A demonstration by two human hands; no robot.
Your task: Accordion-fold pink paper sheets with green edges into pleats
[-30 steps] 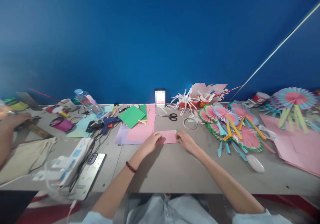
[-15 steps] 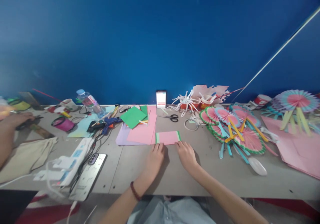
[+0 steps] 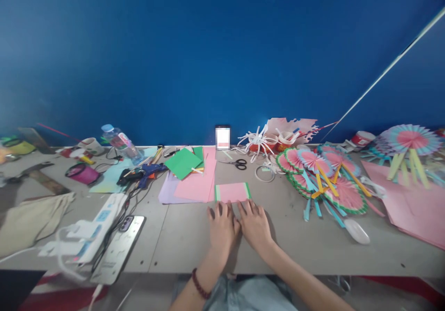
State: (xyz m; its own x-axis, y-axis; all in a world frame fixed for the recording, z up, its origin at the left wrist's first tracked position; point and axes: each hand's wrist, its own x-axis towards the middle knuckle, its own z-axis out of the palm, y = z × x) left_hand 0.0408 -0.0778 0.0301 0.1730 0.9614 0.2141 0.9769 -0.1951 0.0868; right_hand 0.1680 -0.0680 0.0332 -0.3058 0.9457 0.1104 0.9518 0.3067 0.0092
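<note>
A small pink paper rectangle (image 3: pixel 232 192) with green strips on its two short ends lies flat on the grey table in front of me. My left hand (image 3: pixel 221 225) rests palm down at its near edge, fingers spread and fingertips touching the border. Close beside it, my right hand (image 3: pixel 255 224) lies the same way, fingers stretched toward the near right part of the paper. The thumbs almost meet. Beyond the paper are black-handled scissors (image 3: pixel 239 164) and a roll of tape (image 3: pixel 264 173).
Green squares (image 3: pixel 183 162) lie on pink sheets (image 3: pixel 194 188) to the left. A phone (image 3: pixel 121 250), power strip (image 3: pixel 104 225), glue gun (image 3: pixel 149 174), bottle (image 3: pixel 121 143) and hammer (image 3: pixel 41 176) are further left. Pleated paper fans (image 3: pixel 344 193) and a white spoon (image 3: pixel 357 231) lie right.
My hands have drawn closer together along the paper's near edge, the left one turning more upright with its fingers spreading. Another person's hand at the far left has left the hammer.
</note>
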